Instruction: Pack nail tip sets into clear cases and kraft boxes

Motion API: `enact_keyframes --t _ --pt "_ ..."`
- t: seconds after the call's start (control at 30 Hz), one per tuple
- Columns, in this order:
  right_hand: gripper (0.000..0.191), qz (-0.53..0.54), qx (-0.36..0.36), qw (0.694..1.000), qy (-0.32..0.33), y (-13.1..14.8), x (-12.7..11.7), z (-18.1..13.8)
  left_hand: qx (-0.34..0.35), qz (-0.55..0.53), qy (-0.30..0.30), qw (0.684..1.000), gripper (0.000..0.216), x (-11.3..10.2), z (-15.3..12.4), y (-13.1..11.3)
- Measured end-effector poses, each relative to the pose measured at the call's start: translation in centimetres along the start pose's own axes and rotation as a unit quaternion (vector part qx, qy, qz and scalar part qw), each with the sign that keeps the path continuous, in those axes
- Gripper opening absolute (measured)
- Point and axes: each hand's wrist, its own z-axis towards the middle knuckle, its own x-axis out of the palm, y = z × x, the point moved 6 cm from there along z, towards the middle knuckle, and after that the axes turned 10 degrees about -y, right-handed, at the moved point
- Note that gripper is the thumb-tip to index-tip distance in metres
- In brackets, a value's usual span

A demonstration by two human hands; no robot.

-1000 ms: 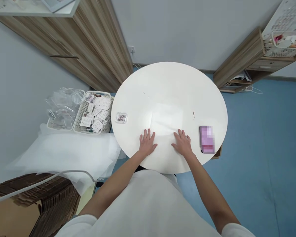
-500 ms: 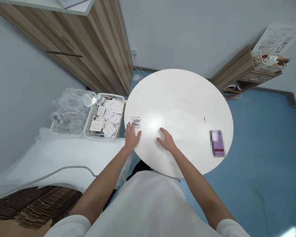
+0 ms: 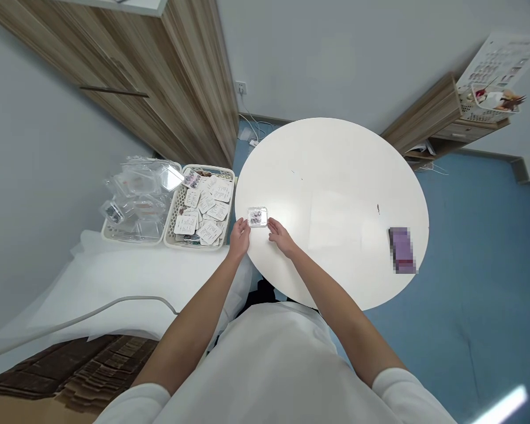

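A small clear plastic case (image 3: 257,217) with dark bits inside lies near the left edge of the round white table (image 3: 335,176). My left hand (image 3: 239,238) touches the case's near left corner with its fingertips. My right hand (image 3: 280,234) reaches in from the right, fingers bent, its tips at the case's near right corner. Neither hand has lifted the case; it rests flat on the table.
Left of the table stand two white baskets: one (image 3: 203,209) holding several small printed cards, the other (image 3: 135,200) holding clear plastic cases. A purple phone-like object (image 3: 401,250) lies at the table's right. Wooden cabinets stand at back left and right. White sheeting (image 3: 128,282) covers a surface to the left.
Both hands moved left from the table's near middle to the small case. They now touch its two near corners.
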Motion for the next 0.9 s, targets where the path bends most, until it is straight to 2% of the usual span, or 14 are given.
enact_keyframes --t 0.13,0.27,0.37,0.5,0.67,0.8,0.9 --pt "0.075 -0.007 -0.007 1.000 -0.013 0.1 -0.9 -0.6 0.011 0.003 0.014 1.000 0.047 0.5 -0.4 -0.5" --pt "0.071 -0.031 -0.053 0.997 -0.045 0.6 -3.6 -2.2 0.037 0.026 0.051 0.998 0.045 2.5 -1.9 -1.8" --pt "0.066 -0.054 -0.082 0.992 -0.074 1.0 -6.5 -4.2 0.064 0.041 0.085 0.993 0.044 4.9 -3.9 -2.6" --pt "0.060 -0.083 -0.111 0.984 -0.114 0.6 -11.5 -8.0 0.089 0.039 0.157 0.983 0.046 8.8 -8.0 -2.7" --pt "0.051 -0.105 -0.116 0.976 -0.154 -1.4 -17.6 -12.3 0.068 0.050 0.234 0.968 0.047 13.3 -13.6 -1.7" --pt "0.048 -0.113 -0.112 0.973 -0.170 -2.5 -21.1 -14.5 0.046 0.070 0.268 0.960 0.048 16.2 -16.4 -0.9" --pt "0.047 -0.113 -0.110 0.972 -0.175 -3.0 -22.8 -15.3 0.045 0.082 0.272 0.958 0.047 17.8 -17.6 -0.3"
